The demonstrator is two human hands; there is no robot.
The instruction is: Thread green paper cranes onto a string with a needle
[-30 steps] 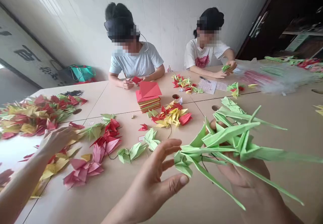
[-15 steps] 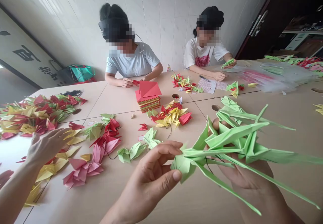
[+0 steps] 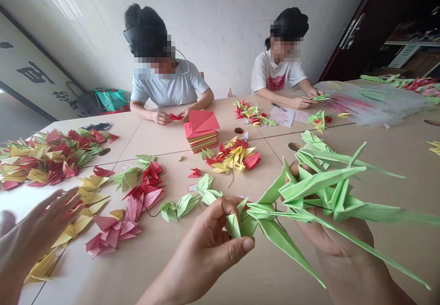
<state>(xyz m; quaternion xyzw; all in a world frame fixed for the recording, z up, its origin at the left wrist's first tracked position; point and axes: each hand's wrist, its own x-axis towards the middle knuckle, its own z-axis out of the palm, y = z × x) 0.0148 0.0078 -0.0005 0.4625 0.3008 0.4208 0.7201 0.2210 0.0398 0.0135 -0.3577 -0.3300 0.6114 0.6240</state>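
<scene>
At the far left a co-worker's hand [image 3: 34, 236], blurred and spread open, hovers over flat yellow folded paper pieces [image 3: 74, 227] on the pale beige table [image 3: 154, 259]; we cannot tell whether it touches any. Just right of them lies a cluster of pink and red folded paper cranes [image 3: 113, 234]. Farther back, mid-table, stands a stack of red paper squares [image 3: 201, 133].

Near the bottom centre our left hand [image 3: 206, 250] is closed in a pinch, thumb below and fingers above, on the leftmost fold of the bunch of light green folded paper cranes [image 3: 319, 188]. The bunch is held in the air above the table, right in front of us, its long pointed wings and tails fanning out to the right. Our right hand [image 3: 340, 250] lies beneath it, palm up, fingers curled up behind and gripping its middle.

We judge the bunch very light but easily crushed: thin paper, stiff only along the creases, with slender points prone to bending. It is best taken at the thick folded bodies with a gentle pinch, not by the tips.
</scene>
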